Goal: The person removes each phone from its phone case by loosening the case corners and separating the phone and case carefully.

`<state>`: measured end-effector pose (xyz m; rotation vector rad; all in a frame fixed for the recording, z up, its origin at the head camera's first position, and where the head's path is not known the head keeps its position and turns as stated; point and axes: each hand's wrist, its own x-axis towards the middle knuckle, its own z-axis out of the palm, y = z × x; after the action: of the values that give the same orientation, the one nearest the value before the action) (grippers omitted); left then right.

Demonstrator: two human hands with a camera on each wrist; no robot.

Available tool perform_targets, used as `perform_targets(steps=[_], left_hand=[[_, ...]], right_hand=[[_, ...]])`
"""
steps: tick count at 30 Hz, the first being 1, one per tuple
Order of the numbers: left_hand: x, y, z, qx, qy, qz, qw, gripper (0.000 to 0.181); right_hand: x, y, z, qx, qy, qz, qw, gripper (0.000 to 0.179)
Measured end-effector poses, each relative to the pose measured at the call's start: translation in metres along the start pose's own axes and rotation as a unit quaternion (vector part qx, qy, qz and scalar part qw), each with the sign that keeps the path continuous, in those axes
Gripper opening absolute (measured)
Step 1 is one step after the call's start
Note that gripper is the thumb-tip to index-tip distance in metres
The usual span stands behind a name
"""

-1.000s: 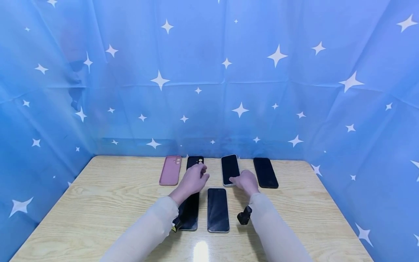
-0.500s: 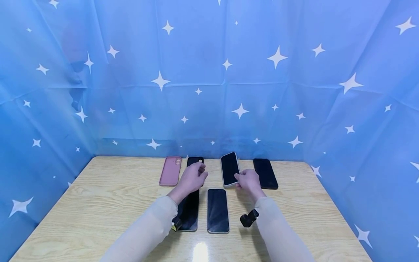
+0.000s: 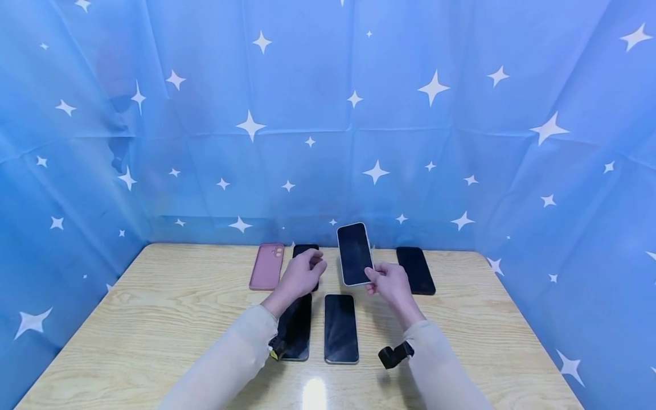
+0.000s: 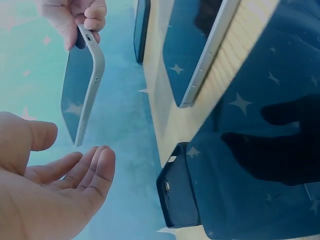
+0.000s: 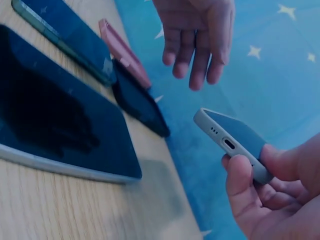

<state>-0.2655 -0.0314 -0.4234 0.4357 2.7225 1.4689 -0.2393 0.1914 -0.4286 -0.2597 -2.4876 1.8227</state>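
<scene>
My right hand (image 3: 392, 282) pinches a lower corner of a smartphone in a pale case (image 3: 353, 253), thumb on the dark screen side and fingers behind. The phone is raised off the table and tilted; its port end (image 5: 230, 142) faces the right wrist camera. Nothing is in my left hand (image 3: 302, 274), which hovers with relaxed fingers over a black phone case (image 3: 306, 249) at the back. In the left wrist view, the fingers (image 4: 100, 175) of that hand are near the raised phone's far end, apart from it.
A pink phone case (image 3: 266, 267) lies at back left, and a dark phone-shaped thing (image 3: 415, 270) at back right. Two dark-screened phones lie nearer: one (image 3: 297, 333) partly under my left forearm, another phone (image 3: 341, 330) between the arms. A blue star-patterned curtain (image 3: 328, 142) surrounds the wooden table (image 3: 169, 319).
My right hand has taken hold of the pale-cased phone, lifted its near end, then raised it off the table and slightly left. The left hand has barely moved.
</scene>
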Motion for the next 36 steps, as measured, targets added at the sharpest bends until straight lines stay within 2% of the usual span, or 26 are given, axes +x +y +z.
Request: perform_targets(steps=[4, 10, 16, 20, 28, 36], left_hand=[[0.002, 0.003, -0.002, -0.017, 0.009, 0.004, 0.9998, 0.037], [0.004, 0.009, -0.005, -0.032, 0.028, -0.005, 0.9991, 0.041], [0.004, 0.015, -0.008, -0.061, 0.032, 0.007, 0.9976, 0.042], [0.003, 0.016, -0.009, -0.084, 0.031, 0.015, 0.9959, 0.037], [0.002, 0.015, -0.008, -0.084, 0.041, 0.012, 0.9956, 0.026], [0.000, 0.014, -0.002, -0.149, 0.058, -0.001, 0.9872, 0.024]], right_hand=[[-0.010, -0.006, -0.001, 0.016, -0.012, -0.010, 0.9997, 0.017], [-0.021, -0.011, 0.002, 0.049, -0.031, -0.021, 0.9981, 0.013], [-0.032, -0.015, 0.004, 0.061, -0.045, -0.019, 0.9969, 0.012], [-0.037, -0.016, 0.006, 0.073, -0.062, -0.015, 0.9953, 0.011], [-0.043, -0.013, 0.010, 0.090, -0.087, -0.033, 0.9916, 0.012], [-0.047, -0.006, 0.018, 0.080, -0.083, -0.053, 0.9919, 0.012]])
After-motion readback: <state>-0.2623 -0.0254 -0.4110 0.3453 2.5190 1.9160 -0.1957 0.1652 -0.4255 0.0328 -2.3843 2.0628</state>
